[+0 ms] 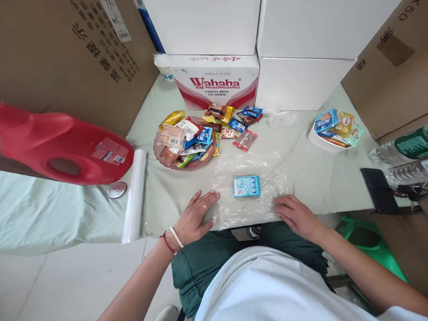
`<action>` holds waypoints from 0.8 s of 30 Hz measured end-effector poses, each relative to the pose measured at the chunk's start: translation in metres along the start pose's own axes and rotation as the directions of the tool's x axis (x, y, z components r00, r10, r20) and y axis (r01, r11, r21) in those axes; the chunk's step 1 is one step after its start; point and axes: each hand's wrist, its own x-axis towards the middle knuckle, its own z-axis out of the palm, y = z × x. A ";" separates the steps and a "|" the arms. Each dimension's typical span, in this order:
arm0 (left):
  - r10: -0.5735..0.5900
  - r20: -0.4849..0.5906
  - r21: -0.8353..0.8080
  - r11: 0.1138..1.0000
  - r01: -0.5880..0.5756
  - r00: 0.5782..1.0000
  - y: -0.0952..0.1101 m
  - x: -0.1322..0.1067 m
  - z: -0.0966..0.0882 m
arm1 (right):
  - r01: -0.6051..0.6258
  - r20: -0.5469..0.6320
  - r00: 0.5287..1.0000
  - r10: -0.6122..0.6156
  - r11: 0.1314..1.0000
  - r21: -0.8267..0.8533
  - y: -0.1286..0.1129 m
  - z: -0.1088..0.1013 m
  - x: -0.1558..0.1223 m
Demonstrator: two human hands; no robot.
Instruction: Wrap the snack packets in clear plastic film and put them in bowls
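Note:
A sheet of clear plastic film (226,209) lies spread and wrinkled at the table's front edge. On its middle rests a small light-blue snack packet (247,186), and neither hand touches it. My left hand (198,215), with a ring and bracelets at the wrist, lies on the film's left edge with fingers stretched out. At the film's right edge, my right hand (296,216) rests with its fingers slightly bent and their tips on the plastic. Behind the film stands a pinkish glass bowl (160,155) heaped with wrapped snacks, with several more snack packets (245,140) lying loose beside it.
A roll of plastic film (134,197) and a red jug (64,148) are at left. A white box of snacks (326,143) stands right, near plastic bottles (412,144) and a black phone-like object (378,191). Cartons (216,82) line the back; a green stool (384,252) is below.

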 end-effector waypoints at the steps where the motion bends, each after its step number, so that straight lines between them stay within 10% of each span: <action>1: -0.001 -0.004 -0.005 1.000 0.001 1.000 -0.001 -0.001 0.001 | 0.000 0.009 1.000 0.000 0.999 0.045 0.001 -0.006 0.007; 8: -0.238 -0.259 -0.227 0.957 0.180 0.936 -0.008 0.032 0.006 | -0.193 0.181 0.971 0.157 0.961 0.200 0.012 -0.056 0.075; 14: -0.631 -0.463 -0.201 0.758 0.620 0.622 -0.021 0.082 -0.007 | -0.396 0.192 0.852 0.487 0.840 -0.372 0.045 -0.074 0.130; 19: -0.409 -0.810 -0.109 0.809 0.578 0.420 0.038 0.061 0.011 | -0.232 0.168 0.928 0.333 0.868 -0.439 0.037 -0.058 0.171; 20: -0.335 -0.840 -0.065 0.843 0.534 0.427 0.054 0.057 0.017 | -0.209 0.174 0.936 0.307 0.879 -0.429 0.034 -0.050 0.179; 24: -0.135 -0.638 0.147 0.945 0.292 0.758 0.099 0.076 0.037 | -0.279 0.156 0.916 0.370 0.865 -0.416 0.027 -0.024 0.206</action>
